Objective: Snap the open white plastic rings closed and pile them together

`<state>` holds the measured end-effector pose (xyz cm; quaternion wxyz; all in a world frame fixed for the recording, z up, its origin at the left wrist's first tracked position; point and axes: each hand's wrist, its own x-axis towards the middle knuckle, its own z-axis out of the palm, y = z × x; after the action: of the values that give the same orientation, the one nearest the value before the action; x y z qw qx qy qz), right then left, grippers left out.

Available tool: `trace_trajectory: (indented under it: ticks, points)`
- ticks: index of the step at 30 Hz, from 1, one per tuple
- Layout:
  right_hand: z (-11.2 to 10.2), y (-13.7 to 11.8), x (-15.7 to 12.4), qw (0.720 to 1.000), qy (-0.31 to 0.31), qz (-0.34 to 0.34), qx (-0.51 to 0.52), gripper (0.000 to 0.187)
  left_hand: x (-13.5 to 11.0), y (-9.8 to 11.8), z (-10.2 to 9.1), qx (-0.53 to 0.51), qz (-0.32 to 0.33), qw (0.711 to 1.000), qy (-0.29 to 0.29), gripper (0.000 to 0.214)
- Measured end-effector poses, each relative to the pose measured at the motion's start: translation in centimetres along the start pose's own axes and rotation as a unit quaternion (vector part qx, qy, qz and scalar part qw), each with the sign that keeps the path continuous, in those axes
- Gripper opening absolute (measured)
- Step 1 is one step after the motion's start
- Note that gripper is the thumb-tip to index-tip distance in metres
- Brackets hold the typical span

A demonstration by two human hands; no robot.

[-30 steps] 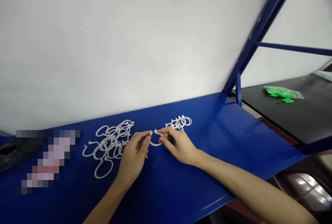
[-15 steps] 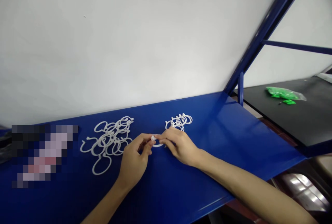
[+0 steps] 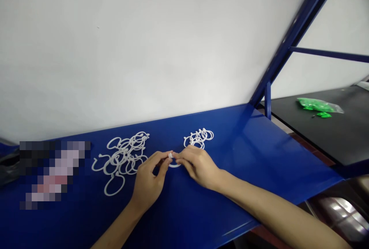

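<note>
Between my two hands is a white plastic ring (image 3: pixel 174 166), like a curtain ring, its clasp end pinched at the fingertips. My left hand (image 3: pixel 151 177) grips the clasp with thumb and forefinger. From the other side my right hand (image 3: pixel 198 166) closes on the same ring, and its fingers hide part of the loop. To the left lies a loose pile of white rings (image 3: pixel 115 160), several of them gaping at the clasp. A smaller group of white rings (image 3: pixel 198 137) lies just beyond my right hand.
The blue table (image 3: pixel 230 156) runs along a white wall (image 3: pixel 173 49). A blurred-out object (image 3: pixel 54 176) lies at the far left. A blue metal frame (image 3: pixel 276 60) rises at the right. Behind it, a black table (image 3: pixel 323 137) bears a clear bag of green pieces (image 3: pixel 317 105).
My fingers have shifted slightly at the clasp, and the ring's two ends look closer together. The camera view has moved a little; both piles lie as before.
</note>
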<state>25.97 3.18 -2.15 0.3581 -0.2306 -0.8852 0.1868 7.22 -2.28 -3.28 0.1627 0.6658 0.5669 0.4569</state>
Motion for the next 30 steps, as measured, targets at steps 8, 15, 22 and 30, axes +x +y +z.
trace_trajectory:
  ticks: [8, 15, 22, 30]
  points:
    - [0.2, -0.1, -0.1, 0.993, -0.004, -0.05, -0.104, 0.029, -0.2, -0.4, 0.0, 0.052, 0.076, 0.996, 0.002, 0.017]
    - [0.5, 0.1, -0.3, 0.988, -0.025, -0.056, -0.14, 0.021, -0.2, -0.8, 0.3, 0.08, 0.104, 0.991, -0.005, 0.015]
    - [0.7, 0.4, -0.6, 0.986, -0.067, -0.05, -0.144, 0.019, -0.2, -1.1, 0.2, 0.091, 0.081, 0.992, -0.029, 0.02]
    - [-0.2, 0.4, 0.1, 0.984, -0.041, -0.042, -0.167, 0.025, 1.0, -0.5, -0.2, 0.141, 0.099, 0.983, -0.061, 0.022]
